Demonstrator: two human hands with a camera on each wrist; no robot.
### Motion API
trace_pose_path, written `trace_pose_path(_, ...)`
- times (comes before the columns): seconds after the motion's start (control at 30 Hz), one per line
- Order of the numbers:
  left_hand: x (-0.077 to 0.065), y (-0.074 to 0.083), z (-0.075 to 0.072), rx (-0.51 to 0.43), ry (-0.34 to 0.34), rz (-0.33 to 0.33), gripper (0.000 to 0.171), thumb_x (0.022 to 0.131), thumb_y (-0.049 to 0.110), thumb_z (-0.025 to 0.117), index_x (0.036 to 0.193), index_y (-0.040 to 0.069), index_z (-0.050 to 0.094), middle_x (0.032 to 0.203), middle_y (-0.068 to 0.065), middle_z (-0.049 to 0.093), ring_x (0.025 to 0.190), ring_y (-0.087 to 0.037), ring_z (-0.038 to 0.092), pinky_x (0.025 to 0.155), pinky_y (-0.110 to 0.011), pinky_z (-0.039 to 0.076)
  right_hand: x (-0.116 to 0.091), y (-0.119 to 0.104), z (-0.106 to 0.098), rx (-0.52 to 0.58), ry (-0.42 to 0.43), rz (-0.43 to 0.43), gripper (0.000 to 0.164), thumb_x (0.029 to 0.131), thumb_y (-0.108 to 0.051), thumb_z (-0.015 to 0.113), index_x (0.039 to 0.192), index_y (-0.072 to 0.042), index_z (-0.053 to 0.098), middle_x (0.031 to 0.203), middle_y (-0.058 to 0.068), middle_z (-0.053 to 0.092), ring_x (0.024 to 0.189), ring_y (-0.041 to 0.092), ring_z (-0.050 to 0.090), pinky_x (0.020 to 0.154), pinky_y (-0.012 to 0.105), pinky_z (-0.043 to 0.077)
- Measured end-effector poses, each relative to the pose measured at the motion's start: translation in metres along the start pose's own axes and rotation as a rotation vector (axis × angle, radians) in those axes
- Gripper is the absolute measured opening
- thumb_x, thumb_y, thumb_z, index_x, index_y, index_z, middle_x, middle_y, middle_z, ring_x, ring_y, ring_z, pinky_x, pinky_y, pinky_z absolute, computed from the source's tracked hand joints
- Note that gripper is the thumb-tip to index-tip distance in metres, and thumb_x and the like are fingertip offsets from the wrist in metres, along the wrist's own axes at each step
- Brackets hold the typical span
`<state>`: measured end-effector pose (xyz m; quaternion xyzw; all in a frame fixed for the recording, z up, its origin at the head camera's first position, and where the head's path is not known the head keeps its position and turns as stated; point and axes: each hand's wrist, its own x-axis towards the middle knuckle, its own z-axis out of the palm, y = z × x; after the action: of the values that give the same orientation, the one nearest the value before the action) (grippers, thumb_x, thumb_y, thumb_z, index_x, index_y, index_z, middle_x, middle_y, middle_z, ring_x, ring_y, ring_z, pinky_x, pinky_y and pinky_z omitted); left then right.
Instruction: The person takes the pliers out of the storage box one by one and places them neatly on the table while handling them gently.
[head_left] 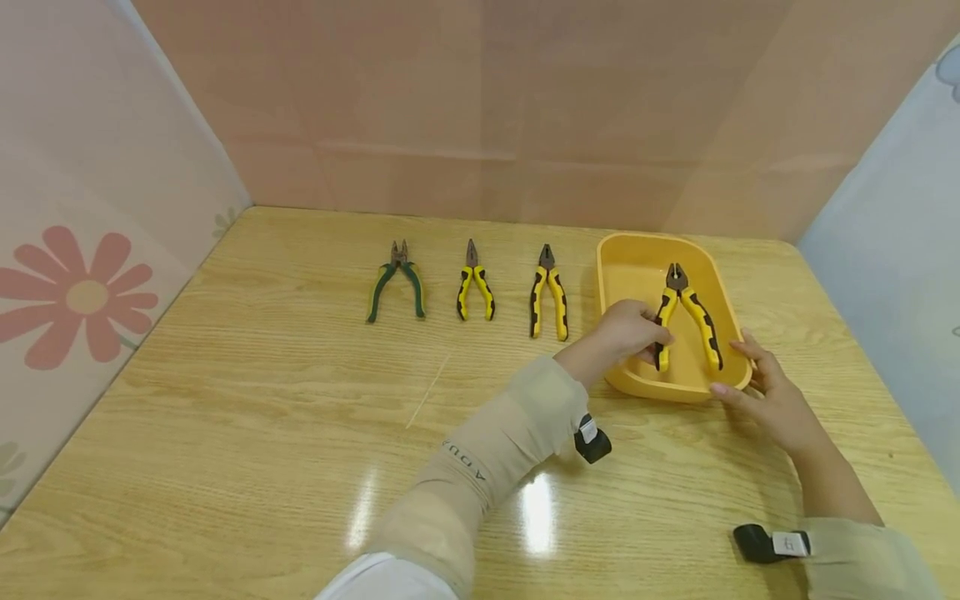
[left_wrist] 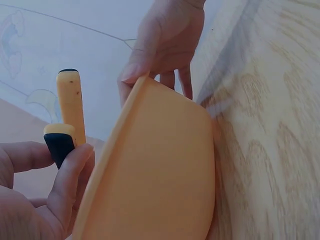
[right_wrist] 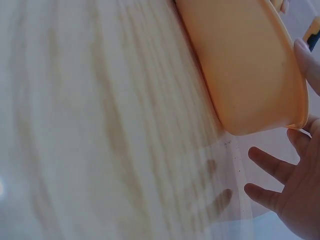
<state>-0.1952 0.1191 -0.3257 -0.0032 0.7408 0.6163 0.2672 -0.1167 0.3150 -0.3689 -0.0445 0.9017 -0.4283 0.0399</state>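
Observation:
My left hand (head_left: 628,329) pinches the left handle of a pair of yellow-and-black combination pliers (head_left: 703,323) between thumb and fingers. The pliers' handles are spread apart, and their dark metal head points toward the back wall. They overlap the inside of a yellow plastic bin (head_left: 670,392) in the head view; in the left wrist view the handle ends (left_wrist: 72,107) stand above its rim. My right hand (head_left: 776,408) holds the bin's near right corner, thumb on the front rim and index finger at the side. Its other fingers spread outside the bin (right_wrist: 250,75).
Left of the bin lie three pliers in a row: yellow-and-black combination pliers (head_left: 558,300), smaller yellow-and-black needle-nose pliers (head_left: 483,292) and green-handled pliers (head_left: 384,279). All rest on the wooden table (head_left: 247,400). A pinkish-brown wall (head_left: 495,108) closes off the back.

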Motion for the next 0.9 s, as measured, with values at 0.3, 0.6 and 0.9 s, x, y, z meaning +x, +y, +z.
trace_pose_path(0.3,-0.014,-0.006,-0.026,-0.06,-0.066,0.072,0.027,0.078,0.002,0.062,0.103,-0.001,0.055,0.081,-0.004,0.053,0.062,-0.016,0.054,0.053,-0.024,0.048,-0.004,-0.001,0.004,-0.002,0.001,-0.027,0.068,0.085,-0.018,0.055,0.138,-0.008,0.012,0.143,-0.006,-0.008,0.11,0.058,0.017,0.085,0.064,0.016)
trace_pose_path(0.6,-0.02,-0.012,-0.049,-0.068,-0.054,0.09,0.041,0.078,0.003,0.062,0.116,-0.001,0.048,0.094,-0.004,0.053,0.068,-0.017,0.055,0.058,-0.025,0.048,-0.003,-0.001,0.002,0.001,-0.006,-0.046,0.067,0.086,-0.015,0.054,0.138,-0.009,0.013,0.141,-0.014,-0.007,0.114,0.054,0.015,0.098,0.022,0.02)
trace_pose_path(0.9,-0.022,-0.02,-0.067,-0.101,-0.041,0.076,0.048,0.079,0.001,0.061,0.123,0.0,0.044,0.107,-0.008,0.051,0.074,-0.017,0.057,0.062,-0.028,0.049,-0.002,-0.001,0.001,0.004,-0.011,-0.051,0.067,0.086,-0.016,0.054,0.138,-0.01,0.012,0.143,-0.006,-0.007,0.112,0.057,0.015,0.089,0.058,0.015)
